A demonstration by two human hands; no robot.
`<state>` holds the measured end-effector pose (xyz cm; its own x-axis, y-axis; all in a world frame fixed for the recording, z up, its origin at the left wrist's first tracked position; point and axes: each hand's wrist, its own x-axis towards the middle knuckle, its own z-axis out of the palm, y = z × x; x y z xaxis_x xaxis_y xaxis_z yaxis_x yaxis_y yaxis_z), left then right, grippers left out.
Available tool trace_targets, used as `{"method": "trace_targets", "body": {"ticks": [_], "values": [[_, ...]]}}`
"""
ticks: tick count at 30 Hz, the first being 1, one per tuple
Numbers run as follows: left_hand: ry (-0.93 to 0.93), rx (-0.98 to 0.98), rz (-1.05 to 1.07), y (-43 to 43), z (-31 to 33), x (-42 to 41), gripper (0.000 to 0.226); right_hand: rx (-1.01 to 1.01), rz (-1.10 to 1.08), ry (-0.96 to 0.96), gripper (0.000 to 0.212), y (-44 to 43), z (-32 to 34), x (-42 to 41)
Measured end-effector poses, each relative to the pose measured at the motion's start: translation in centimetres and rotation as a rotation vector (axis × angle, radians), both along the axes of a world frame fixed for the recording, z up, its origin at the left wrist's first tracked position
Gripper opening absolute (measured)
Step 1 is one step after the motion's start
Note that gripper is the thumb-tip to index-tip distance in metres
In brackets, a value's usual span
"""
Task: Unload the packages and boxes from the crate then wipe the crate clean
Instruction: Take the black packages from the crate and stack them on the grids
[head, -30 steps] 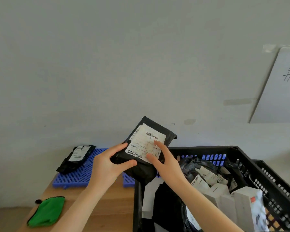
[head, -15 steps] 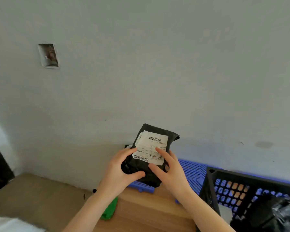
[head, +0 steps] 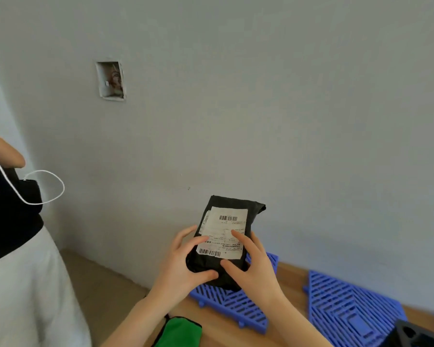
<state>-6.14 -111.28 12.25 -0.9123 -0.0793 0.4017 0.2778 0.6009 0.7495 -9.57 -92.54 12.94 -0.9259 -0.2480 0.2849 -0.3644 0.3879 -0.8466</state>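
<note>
We have swung left, so the crate (head: 422,335) is now only a black corner at far right. Both our left hand (head: 183,265) and right hand (head: 253,267) grip the black package (head: 226,244) above the blue mat (head: 232,305), probably about to set it down.

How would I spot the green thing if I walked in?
Find the wooden table against the grey wall, carrying blue plastic grid mats. At its near left edge, below the left hand, lies a green fabric pouch, the only green item there.
</note>
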Motion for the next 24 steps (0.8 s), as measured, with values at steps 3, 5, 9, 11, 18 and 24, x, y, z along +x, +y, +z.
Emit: {"method": "trace_targets", "body": {"ticks": [3, 5, 9, 11, 18, 24], "values": [[-0.035, -0.019, -0.017, -1.0, -0.4, -2.6, 0.07, 0.014, 0.005, -0.028, 0.063, -0.9, -0.8, -2.6], [-0.058, -0.01, -0.014, -1.8, -1.1, -4.5, 0.069, 0.016, 0.003, -0.052, 0.066, -1.7, -1.6, -4.6], [-0.139, 0.004, 0.004, -3.5, -4.0, -7.8, 0.066, 0.029, -0.032, -0.123, 0.074, -3.4, -4.2, -7.8], [-0.175, 0.012, 0.007, -4.3, -5.6, -9.1, 0.067, 0.057, -0.044, -0.169, 0.073, -4.2, -5.7, -9.1], [-0.28, 0.015, -0.155, -6.3, -12.1, -15.1, 0.067, 0.114, -0.152, -0.334, 0.067, -6.5, -11.3, -12.9], [-0.338, -0.026, -0.264, -6.6, -17.1, -18.9, 0.064, 0.145, -0.234, -0.44, 0.06, -7.7, -15.4, -15.6]]}}
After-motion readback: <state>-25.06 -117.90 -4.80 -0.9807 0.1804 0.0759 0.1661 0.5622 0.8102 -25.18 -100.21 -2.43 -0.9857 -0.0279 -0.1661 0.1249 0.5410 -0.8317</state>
